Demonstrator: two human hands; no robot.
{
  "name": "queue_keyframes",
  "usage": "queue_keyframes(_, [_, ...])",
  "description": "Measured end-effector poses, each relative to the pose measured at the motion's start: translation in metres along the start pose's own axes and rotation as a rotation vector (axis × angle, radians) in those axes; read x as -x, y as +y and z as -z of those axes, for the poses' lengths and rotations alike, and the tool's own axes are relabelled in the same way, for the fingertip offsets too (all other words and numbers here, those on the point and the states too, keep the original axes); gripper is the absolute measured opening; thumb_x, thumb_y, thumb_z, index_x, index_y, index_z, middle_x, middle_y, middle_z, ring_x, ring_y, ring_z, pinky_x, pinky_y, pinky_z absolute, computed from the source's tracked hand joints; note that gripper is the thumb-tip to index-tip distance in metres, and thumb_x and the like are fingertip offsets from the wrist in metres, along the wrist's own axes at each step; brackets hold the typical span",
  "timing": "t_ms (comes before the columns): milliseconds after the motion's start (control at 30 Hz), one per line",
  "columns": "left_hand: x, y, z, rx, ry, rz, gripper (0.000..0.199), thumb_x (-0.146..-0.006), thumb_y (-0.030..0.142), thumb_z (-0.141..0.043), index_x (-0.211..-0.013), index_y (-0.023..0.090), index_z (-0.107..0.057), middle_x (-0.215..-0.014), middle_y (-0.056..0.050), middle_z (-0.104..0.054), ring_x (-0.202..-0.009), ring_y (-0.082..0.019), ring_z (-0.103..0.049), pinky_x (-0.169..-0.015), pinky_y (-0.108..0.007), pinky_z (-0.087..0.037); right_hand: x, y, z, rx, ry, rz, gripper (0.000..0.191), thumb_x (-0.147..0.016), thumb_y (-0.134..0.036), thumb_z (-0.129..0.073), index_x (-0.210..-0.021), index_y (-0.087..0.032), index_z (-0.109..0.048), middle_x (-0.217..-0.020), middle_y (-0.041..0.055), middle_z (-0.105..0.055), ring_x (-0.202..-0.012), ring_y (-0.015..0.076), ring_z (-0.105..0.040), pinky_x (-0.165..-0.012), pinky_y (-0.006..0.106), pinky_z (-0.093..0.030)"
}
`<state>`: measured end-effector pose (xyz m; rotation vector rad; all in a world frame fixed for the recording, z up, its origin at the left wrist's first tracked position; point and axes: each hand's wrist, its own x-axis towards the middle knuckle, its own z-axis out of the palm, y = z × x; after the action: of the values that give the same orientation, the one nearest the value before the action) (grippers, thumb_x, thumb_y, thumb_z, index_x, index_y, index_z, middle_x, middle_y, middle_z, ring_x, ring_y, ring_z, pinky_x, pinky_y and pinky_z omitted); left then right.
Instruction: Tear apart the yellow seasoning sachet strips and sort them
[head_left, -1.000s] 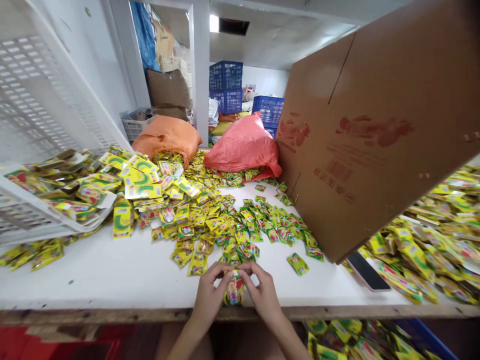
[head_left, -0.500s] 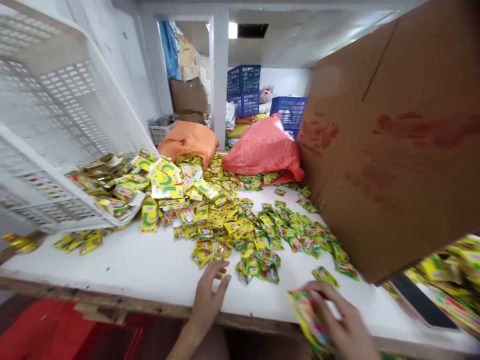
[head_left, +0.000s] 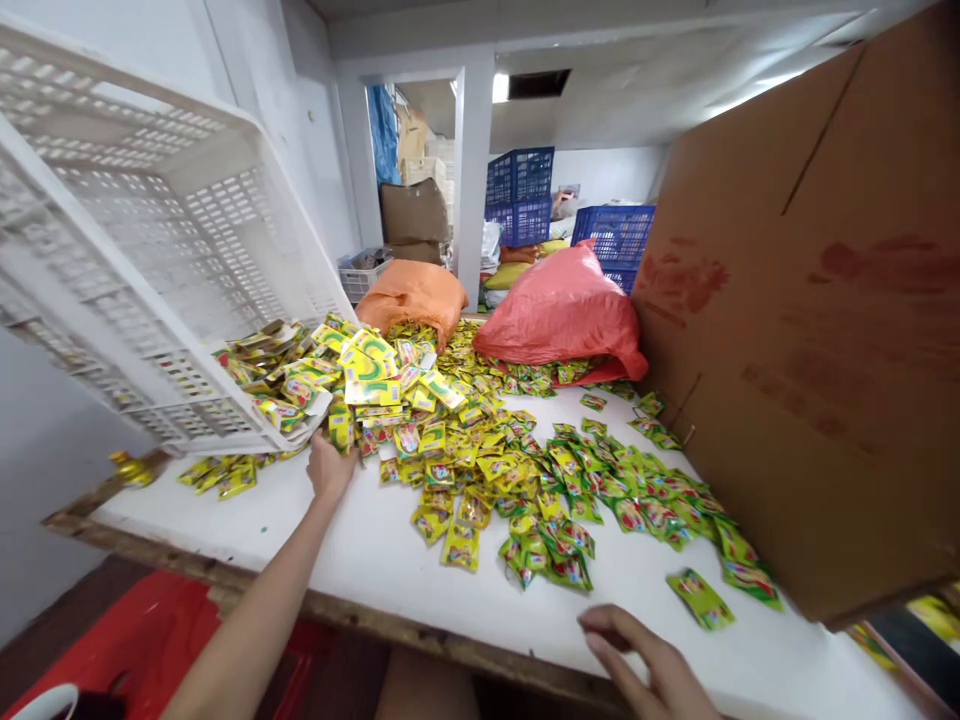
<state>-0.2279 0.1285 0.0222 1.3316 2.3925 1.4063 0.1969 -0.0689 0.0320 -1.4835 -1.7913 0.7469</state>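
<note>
My left hand is stretched out to the pile beside the tipped white crate. Its fingers close round the lower end of a small flat yellow box, which they partly cover. More such yellow boxes are heaped just behind it. My right hand hovers over the front edge of the table, thumb and fingers apart, holding nothing. Nearest to it lie a single green sachet and a small cluster of green sachets. Yellow sachets spread across the middle of the white table.
A white plastic crate leans on its side at the left. On the right a big cardboard box stands tilted. Orange and red sacks spill sachets at the back. A red stool is below the table.
My left hand has gone from the table's front middle to the yellow box at the left. My right hand no longer holds its packet. The view has turned left.
</note>
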Motion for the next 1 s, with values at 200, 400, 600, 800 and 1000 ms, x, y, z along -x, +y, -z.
queue_keyframes(200, [0.055, -0.006, 0.01, 0.211, -0.132, -0.027, 0.071, -0.063, 0.039, -0.065, -0.12, 0.018, -0.027, -0.103, -0.009, -0.056, -0.076, -0.02, -0.06, -0.062, -0.032, -0.05, -0.031, -0.033, -0.062, -0.241, 0.042, 0.018, 0.022, -0.082, -0.038, -0.05, -0.085, -0.02, -0.063, -0.075, 0.0045, -0.066, -0.069, 0.0183, -0.06, -0.064, 0.026, -0.05])
queue_keyframes(400, [0.158, 0.029, 0.002, 0.79, -0.645, 0.107, 0.047, -0.064, 0.032, -0.067, -0.101, 0.016, -0.043, -0.091, -0.007, -0.064, -0.079, -0.019, -0.062, -0.074, -0.033, -0.049, -0.061, -0.05, -0.129, -0.361, 0.093, -0.031, 0.032, -0.08, -0.037, -0.052, -0.107, -0.019, -0.054, -0.103, 0.0087, -0.061, -0.074, 0.0175, -0.06, -0.059, 0.025, -0.049])
queue_keyframes(600, [0.192, 0.055, 0.018, 1.003, -0.737, 0.28, 0.047, -0.062, 0.035, -0.071, -0.101, 0.015, -0.053, -0.096, -0.008, -0.067, -0.093, -0.024, -0.06, -0.086, -0.036, -0.044, -0.07, -0.052, -0.139, -0.45, 0.047, 0.002, 0.022, -0.084, -0.024, -0.044, -0.103, -0.019, -0.055, -0.08, 0.0029, -0.063, -0.069, 0.0158, -0.059, -0.063, 0.025, -0.047])
queue_keyframes(800, [0.16, 0.05, 0.072, 0.948, -1.273, 0.366, 0.069, -0.072, 0.07, -0.033, -0.096, 0.015, -0.066, -0.103, -0.013, -0.066, -0.093, -0.029, -0.06, -0.083, -0.042, -0.045, -0.061, -0.063, -0.093, 0.026, -0.023, 0.226, 0.032, -0.075, -0.002, -0.041, -0.089, -0.023, -0.06, -0.084, 0.0029, -0.057, -0.085, 0.0184, -0.052, -0.072, 0.026, -0.04])
queue_keyframes(1000, [0.167, 0.05, 0.073, 0.572, -1.331, 0.121, 0.036, -0.059, 0.041, -0.072, -0.085, 0.016, -0.067, -0.082, -0.005, -0.07, -0.079, -0.022, -0.061, -0.073, -0.029, -0.047, -0.074, -0.077, -0.096, 0.102, -0.068, 0.344, 0.037, -0.078, -0.003, -0.045, -0.104, -0.026, -0.055, -0.096, 0.002, -0.059, -0.09, 0.017, -0.051, -0.079, 0.026, -0.037])
